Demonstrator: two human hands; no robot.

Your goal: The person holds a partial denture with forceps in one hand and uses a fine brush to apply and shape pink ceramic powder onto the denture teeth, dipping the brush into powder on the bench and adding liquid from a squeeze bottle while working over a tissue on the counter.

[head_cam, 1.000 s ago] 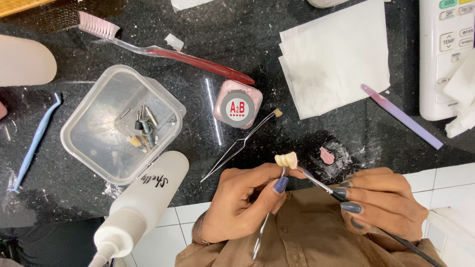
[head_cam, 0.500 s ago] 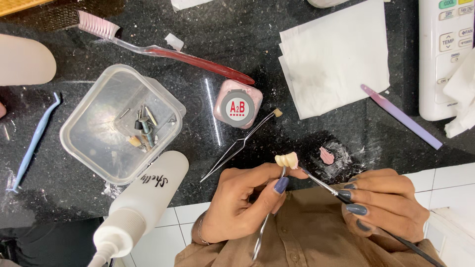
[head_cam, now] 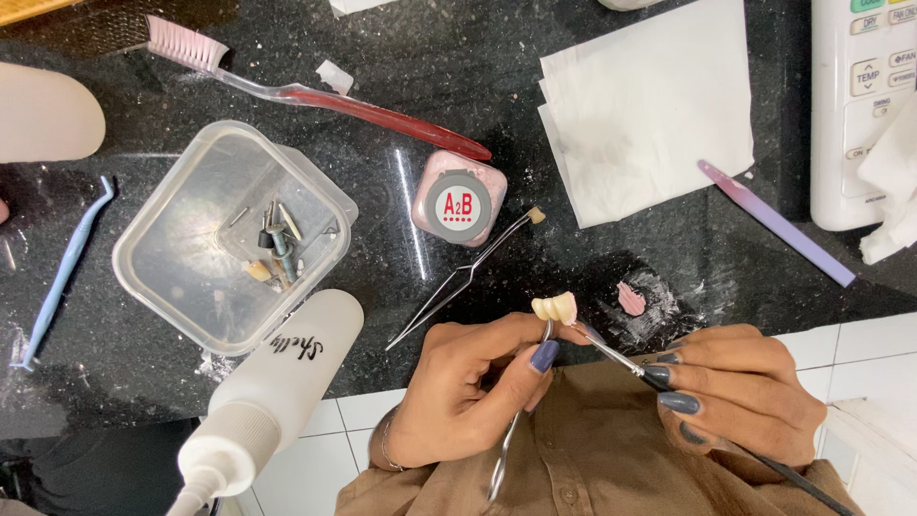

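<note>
Cream tooth piece [head_cam: 555,308]: clamped in metal forceps [head_cam: 521,420] gripped by left hand [head_cam: 458,392], above tabletop [head_cam: 573,258] edge, position unchanged. Right hand [head_cam: 740,397] pinches fine brush [head_cam: 616,352], tip still touching the piece; coating continues.

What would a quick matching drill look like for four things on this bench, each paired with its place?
Things:
1. toothbrush
2. tweezers
3. paper napkins
4. spray bottle

Places:
A. left of the left hand, nozzle toward the camera
B. top right of the black counter
C. beside the small jar
D. along the top, above the plastic tub

Pairs: 1-D, 2-C, 3-B, 4-A
</note>
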